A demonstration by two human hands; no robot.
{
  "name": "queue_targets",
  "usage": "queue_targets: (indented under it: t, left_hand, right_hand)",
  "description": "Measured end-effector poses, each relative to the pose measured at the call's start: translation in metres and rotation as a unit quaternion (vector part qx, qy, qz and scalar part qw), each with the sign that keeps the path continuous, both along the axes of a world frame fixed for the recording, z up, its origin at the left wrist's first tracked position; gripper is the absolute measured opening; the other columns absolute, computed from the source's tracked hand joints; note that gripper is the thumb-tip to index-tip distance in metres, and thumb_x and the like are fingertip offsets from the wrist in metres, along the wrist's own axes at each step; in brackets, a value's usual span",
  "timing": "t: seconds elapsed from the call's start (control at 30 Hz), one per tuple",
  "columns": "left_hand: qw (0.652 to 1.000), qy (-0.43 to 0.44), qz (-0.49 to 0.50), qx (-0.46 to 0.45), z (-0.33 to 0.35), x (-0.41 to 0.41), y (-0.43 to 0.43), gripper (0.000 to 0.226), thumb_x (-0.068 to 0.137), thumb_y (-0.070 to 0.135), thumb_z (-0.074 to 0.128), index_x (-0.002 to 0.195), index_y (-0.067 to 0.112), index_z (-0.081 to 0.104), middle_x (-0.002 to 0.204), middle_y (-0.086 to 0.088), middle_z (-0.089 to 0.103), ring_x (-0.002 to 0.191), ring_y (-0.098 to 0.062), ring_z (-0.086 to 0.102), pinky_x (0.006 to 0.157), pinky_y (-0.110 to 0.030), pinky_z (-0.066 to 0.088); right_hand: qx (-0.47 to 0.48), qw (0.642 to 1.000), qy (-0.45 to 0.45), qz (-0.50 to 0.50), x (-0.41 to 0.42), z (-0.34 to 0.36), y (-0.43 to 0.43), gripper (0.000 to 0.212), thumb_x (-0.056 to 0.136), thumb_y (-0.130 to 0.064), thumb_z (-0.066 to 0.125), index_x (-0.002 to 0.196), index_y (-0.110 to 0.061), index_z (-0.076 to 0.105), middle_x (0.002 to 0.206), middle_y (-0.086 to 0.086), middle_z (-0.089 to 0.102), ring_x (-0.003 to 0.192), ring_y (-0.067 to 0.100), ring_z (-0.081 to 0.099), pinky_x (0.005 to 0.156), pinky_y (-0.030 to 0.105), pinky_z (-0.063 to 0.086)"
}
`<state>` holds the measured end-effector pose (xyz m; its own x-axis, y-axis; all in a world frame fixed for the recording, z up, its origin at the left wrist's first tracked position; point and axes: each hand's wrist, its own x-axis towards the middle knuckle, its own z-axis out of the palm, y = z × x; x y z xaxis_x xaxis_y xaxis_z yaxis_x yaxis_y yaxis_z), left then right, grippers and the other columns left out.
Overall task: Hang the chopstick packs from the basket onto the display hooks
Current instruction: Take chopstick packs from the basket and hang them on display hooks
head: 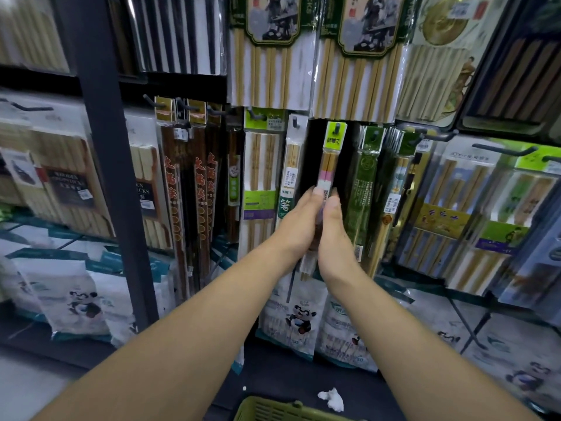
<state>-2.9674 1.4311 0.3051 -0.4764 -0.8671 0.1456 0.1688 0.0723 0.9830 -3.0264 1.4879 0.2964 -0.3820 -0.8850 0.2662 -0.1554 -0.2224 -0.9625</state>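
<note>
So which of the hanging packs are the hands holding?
The narrow pack with the lime-green header and pink band, between the white-topped pack and the dark green pack; the left hand and right hand grip it.

One head-worn wide-angle camera faces forward and slightly down, close to a dark metal display rack of chopstick packs; a green slotted plastic basket clips the lower edge.

Tight slot. The narrow pack sits in a dark gap; free room is a thin strip each side of the fingers. Just left: white-topped pack. Just right: dark green pack. Above the fingers, bamboo packs overhang the hook. Below, panda bags block; nearer us, bare floor up to the basket.
</note>
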Motion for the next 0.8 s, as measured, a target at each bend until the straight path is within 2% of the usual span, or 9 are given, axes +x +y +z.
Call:
queue_targets:
  t: [0.07,0.2,0.27,0.37,0.43,0.5,0.6,0.7,0.8]
  left_hand:
    - [1.0,0.017,0.001,0.004,-0.004,-0.001,-0.001,0.058,0.109,0.048,0.042,0.161,0.023,0.034,0.16,0.002,0.045,0.139,-0.009,0.046,0.122,-0.034,0.031]
    - [1.0,0.03,-0.001,-0.008,-0.01,-0.001,-0.001,0.057,0.11,0.043,0.042,0.162,0.024,0.031,0.161,0.004,0.043,0.125,0.001,0.049,0.099,-0.016,0.037]
    - [0.999,0.031,-0.001,-0.02,-0.014,0.0,-0.001,0.055,0.111,0.039,0.042,0.162,0.023,0.031,0.161,0.004,0.042,0.127,0.0,0.05,0.095,-0.013,0.04]
    - [0.999,0.03,-0.008,-0.043,-0.017,0.007,0.004,0.053,0.111,0.036,0.041,0.162,0.025,0.03,0.159,0.005,0.044,0.125,0.001,0.052,0.086,-0.004,0.047]
    - [0.998,0.027,0.0,-0.057,-0.021,0.014,0.009,0.053,0.111,0.035,0.043,0.162,0.025,0.031,0.162,0.004,0.04,0.137,-0.004,0.047,0.107,-0.017,0.043]
    - [0.996,0.012,0.019,-0.087,-0.024,0.022,0.017,0.051,0.111,0.031,0.044,0.16,0.023,0.033,0.164,0.004,0.039,0.146,-0.005,0.038,0.116,-0.02,0.037]
    - [0.982,-0.003,0.102,-0.158,-0.029,0.036,0.038,0.042,0.11,0.023,0.046,0.152,0.025,0.045,0.156,0.009,0.047,0.133,0.009,0.046,0.098,0.001,0.038]
    - [0.964,0.0,0.147,-0.22,-0.034,0.038,0.059,0.031,0.102,0.026,0.047,0.129,0.033,0.059,0.13,0.011,0.064,0.119,0.005,0.058,0.097,-0.008,0.044]
    - [0.976,-0.041,0.078,-0.201,-0.032,0.02,0.068,0.042,0.1,0.031,0.047,0.141,0.026,0.056,0.138,0.01,0.062,0.125,0.004,0.055,0.102,-0.01,0.042]
  right_hand:
    - [0.005,1.0,-0.004,0.008,0.001,-0.005,-0.003,0.088,0.086,-0.083,0.017,0.162,-0.039,0.01,0.168,-0.009,0.02,0.153,0.008,0.021,0.127,0.043,0.02]
    - [-0.004,1.0,-0.01,0.017,-0.001,-0.011,-0.002,0.087,0.084,-0.078,0.021,0.161,-0.042,0.006,0.168,-0.013,0.019,0.152,0.004,0.02,0.127,0.043,0.02]
    - [-0.001,1.0,-0.009,0.025,-0.001,-0.013,0.002,0.086,0.084,-0.079,0.021,0.161,-0.043,0.005,0.165,-0.019,0.02,0.149,-0.001,0.022,0.126,0.041,0.02]
    - [-0.009,0.999,0.027,0.027,-0.002,-0.023,0.016,0.082,0.087,-0.08,0.021,0.16,-0.046,0.006,0.137,-0.05,0.023,0.124,-0.035,0.024,0.119,0.02,0.019]
    - [-0.02,0.998,0.06,0.023,-0.004,-0.033,0.028,0.078,0.089,-0.078,0.024,0.159,-0.046,0.01,0.127,-0.059,0.018,0.113,-0.045,0.019,0.102,-0.001,0.02]
    - [-0.026,0.997,0.074,0.018,-0.006,-0.039,0.042,0.071,0.095,-0.07,0.032,0.159,-0.043,0.02,0.134,-0.055,0.022,0.12,-0.041,0.02,0.092,-0.009,0.024]
    - [-0.055,0.993,0.101,-0.032,-0.016,-0.045,0.063,0.037,0.106,-0.037,0.048,0.142,-0.039,0.05,0.137,-0.034,0.049,0.125,-0.022,0.043,0.091,-0.003,0.036]
    - [-0.079,0.978,0.143,-0.127,-0.033,-0.047,0.076,0.026,0.105,-0.021,0.052,0.114,-0.044,0.06,0.123,-0.015,0.06,0.112,-0.009,0.056,0.089,0.009,0.046]
    - [-0.04,0.983,0.131,-0.119,-0.048,-0.047,0.074,0.033,0.107,-0.027,0.046,0.138,-0.038,0.05,0.142,-0.016,0.051,0.121,-0.015,0.047,0.102,0.015,0.04]
